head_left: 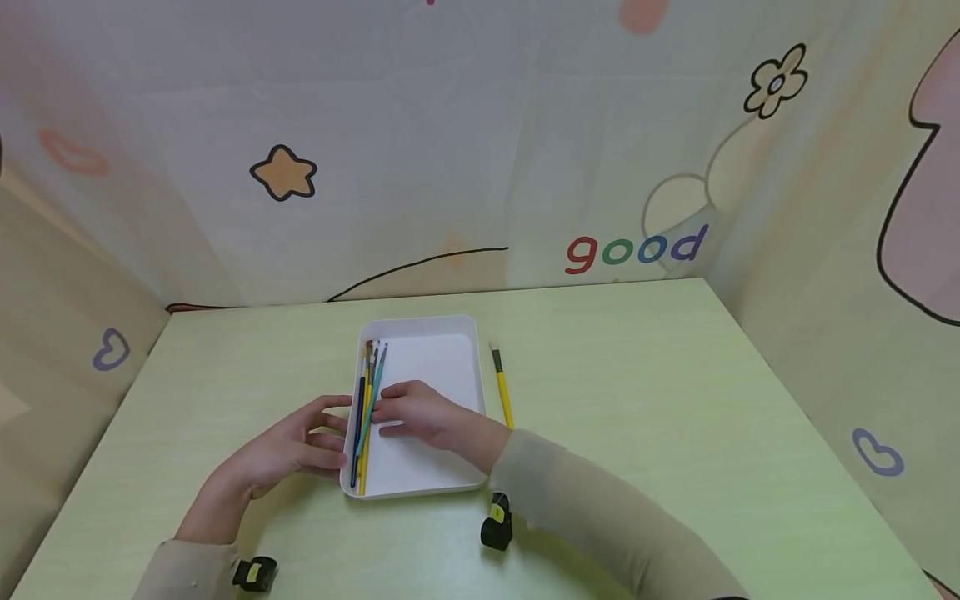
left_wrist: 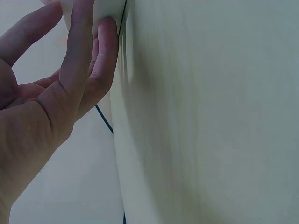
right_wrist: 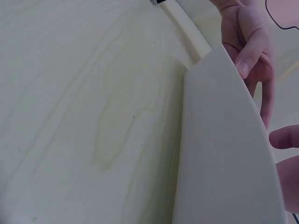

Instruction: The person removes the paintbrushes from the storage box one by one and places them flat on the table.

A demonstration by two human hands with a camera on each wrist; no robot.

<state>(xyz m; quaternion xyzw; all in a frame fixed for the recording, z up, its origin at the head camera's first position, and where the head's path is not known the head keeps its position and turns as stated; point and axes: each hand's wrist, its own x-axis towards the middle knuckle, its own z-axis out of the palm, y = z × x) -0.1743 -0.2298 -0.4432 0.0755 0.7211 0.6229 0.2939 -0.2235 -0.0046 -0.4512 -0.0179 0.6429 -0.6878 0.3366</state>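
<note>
Here, a white rectangular tray sits on the pale wooden table, a cluster of slim paintbrushes lying lengthwise along its inner nine o'clock side. Outside that edge, the left hand has its fingers spread apart, tips touching the wall. The right hand reaches in from four o'clock, fingers slightly apart, tips against the turquoise paintbrush. Just beyond the three o'clock rim lies a yellow-handled paintbrush.
</note>
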